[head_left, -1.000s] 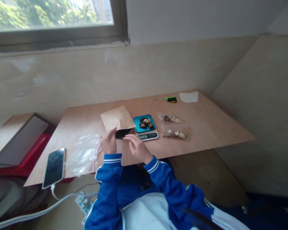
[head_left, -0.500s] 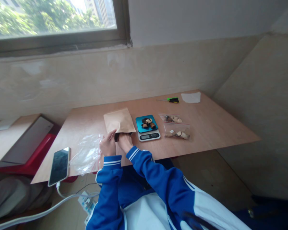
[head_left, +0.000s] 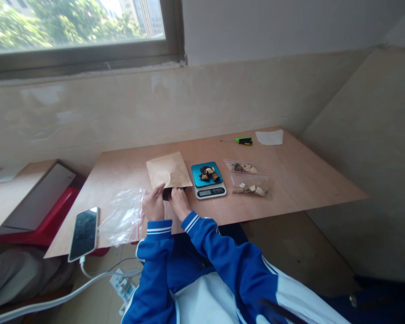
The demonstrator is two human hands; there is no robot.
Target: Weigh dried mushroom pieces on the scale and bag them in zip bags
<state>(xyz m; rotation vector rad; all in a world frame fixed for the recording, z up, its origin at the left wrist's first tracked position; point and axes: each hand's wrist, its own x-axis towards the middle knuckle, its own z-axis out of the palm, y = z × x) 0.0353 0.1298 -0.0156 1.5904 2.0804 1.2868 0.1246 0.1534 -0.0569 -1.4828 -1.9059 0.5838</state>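
Note:
A brown paper bag [head_left: 169, 170] lies flat on the table with its dark mouth towards me. My left hand [head_left: 154, 203] pinches the bag's near edge at its left corner. At the mouth, my right hand [head_left: 180, 203] has its fingers curled together, the tips partly hidden by the bag; what they hold, if anything, does not show. Just right of the bag stands a kitchen scale [head_left: 210, 192] with a blue top. Several brown and cream dried pieces [head_left: 209, 173] sit on it; the display is too small to read.
Right of the scale lie two zip bags [head_left: 250, 184] of similar pieces. Clear plastic bags [head_left: 121, 217] lie left of my hands, beside a phone [head_left: 83, 234] on a cable at the table's edge. Farther back are screwdrivers [head_left: 243, 141] and a white paper [head_left: 269, 137].
My right hand has drawn back slightly out of the bag's mouth, so more of its fingers show. My left hand keeps its grip on the bag.

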